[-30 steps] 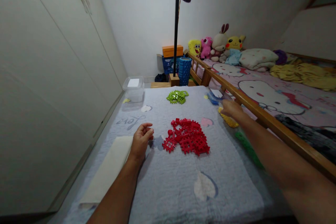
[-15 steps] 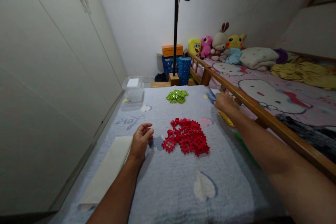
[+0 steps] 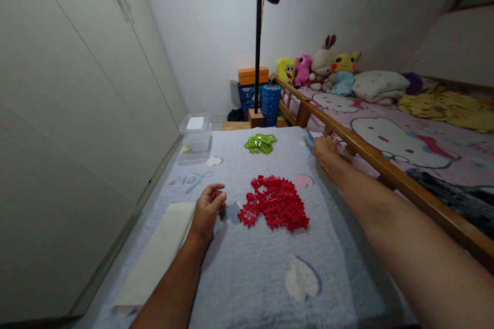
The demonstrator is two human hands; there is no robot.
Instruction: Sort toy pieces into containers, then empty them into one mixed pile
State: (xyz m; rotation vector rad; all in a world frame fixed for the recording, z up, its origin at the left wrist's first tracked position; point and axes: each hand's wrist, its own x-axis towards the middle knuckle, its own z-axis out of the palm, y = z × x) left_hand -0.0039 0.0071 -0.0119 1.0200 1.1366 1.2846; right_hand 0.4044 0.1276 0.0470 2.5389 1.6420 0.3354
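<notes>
My left hand (image 3: 209,209) rests on its side on the cloth, fingers loosely curled and apart, with nothing in it. To its right lies a pile of red interlocking plastic pieces (image 3: 276,203). My right hand (image 3: 325,148) reaches to the far right edge by the wooden rail, its fingers bent down among clear plastic packaging (image 3: 343,152). What those fingers grip is hidden. Just left of them show some blue pieces (image 3: 309,140), and a bit of yellow (image 3: 325,168) peeks out below the hand. Farther back sits a heap of lime-green pieces (image 3: 260,143).
A clear plastic box (image 3: 196,140) stands at the back left. A folded cream cloth or pad (image 3: 158,254) lies under my left forearm. The wooden bed rail (image 3: 358,157) runs along the right side; a black pole (image 3: 258,51) rises behind the far edge.
My right hand has shifted slightly down and left, and its forearm now covers most of the yellow and green pieces seen before. The left hand is nearly still.
</notes>
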